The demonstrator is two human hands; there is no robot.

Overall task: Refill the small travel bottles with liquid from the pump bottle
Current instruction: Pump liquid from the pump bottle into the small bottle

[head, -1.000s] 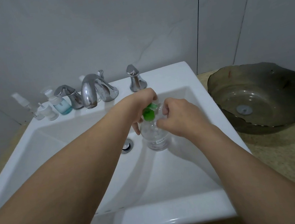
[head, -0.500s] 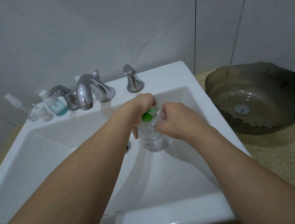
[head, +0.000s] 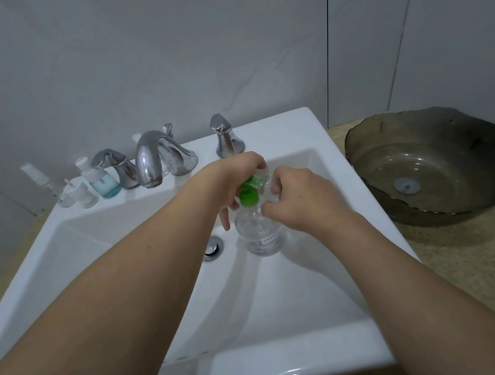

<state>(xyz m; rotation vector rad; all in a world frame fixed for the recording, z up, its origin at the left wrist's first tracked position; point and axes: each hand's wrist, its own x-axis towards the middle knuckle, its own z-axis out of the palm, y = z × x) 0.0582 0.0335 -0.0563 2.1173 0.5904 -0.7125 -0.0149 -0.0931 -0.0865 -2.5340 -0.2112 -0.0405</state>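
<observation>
Between both hands (head: 271,190), seemingly gripped: pump bottle (head: 259,232)

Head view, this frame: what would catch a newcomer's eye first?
Both hands meet over the white sink: the left hand presses the green pump head of a clear pump bottle, while the right hand pinches something small and clear beside the nozzle. A row of small bottles stands on the sink's back ledge left of the chrome faucet, and a dark glass basin sits at right.
</observation>
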